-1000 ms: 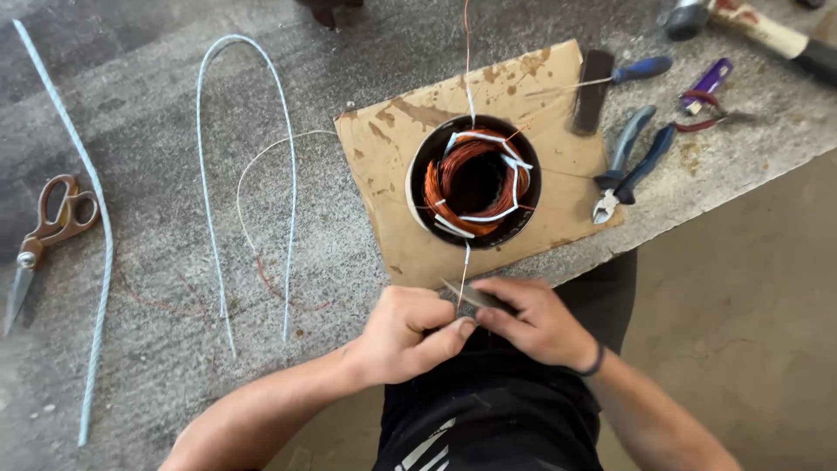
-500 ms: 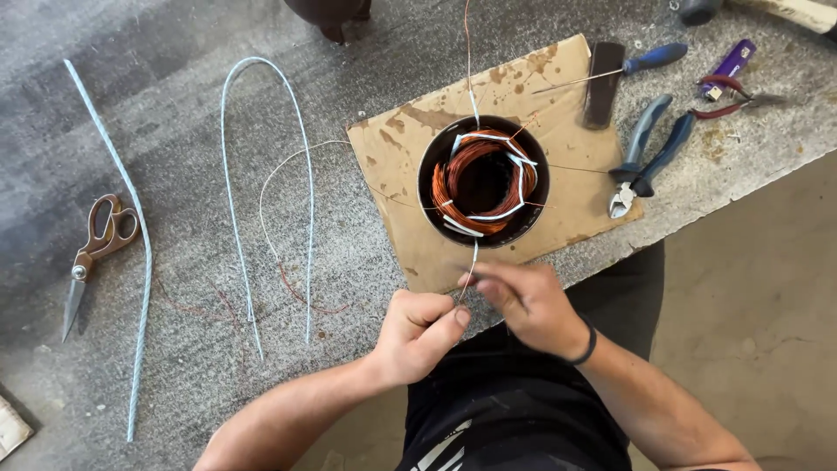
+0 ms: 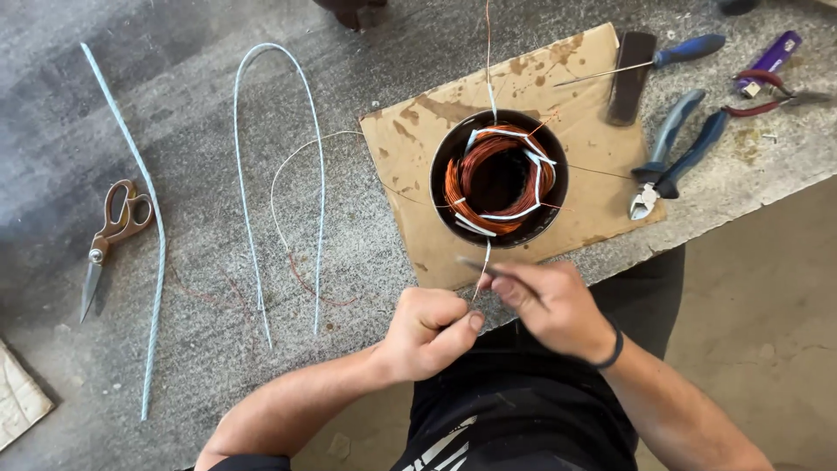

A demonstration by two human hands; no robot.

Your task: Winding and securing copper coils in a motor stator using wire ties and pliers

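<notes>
A black stator wound with copper coils and white sleeving stands on a stained sheet of cardboard near the bench's front edge. A thin wire lead runs from its near rim down to my hands. My left hand pinches the lower end of this lead between thumb and forefinger. Just to the right, my right hand grips a thin dark blade-like tool, its tip lying against the lead just below the stator. Another wire rises from the far rim out of the top of the view.
Blue-handled pliers, a blue-handled screwdriver, a dark flat block, red-handled snips and a purple lighter lie to the right. Scissors and pale blue sleeving lengths lie to the left. The bench edge runs beside my right arm.
My hands have parted a little. The right hand has moved right and up, and the tool's tip now shows against the lead. The stator has not moved.
</notes>
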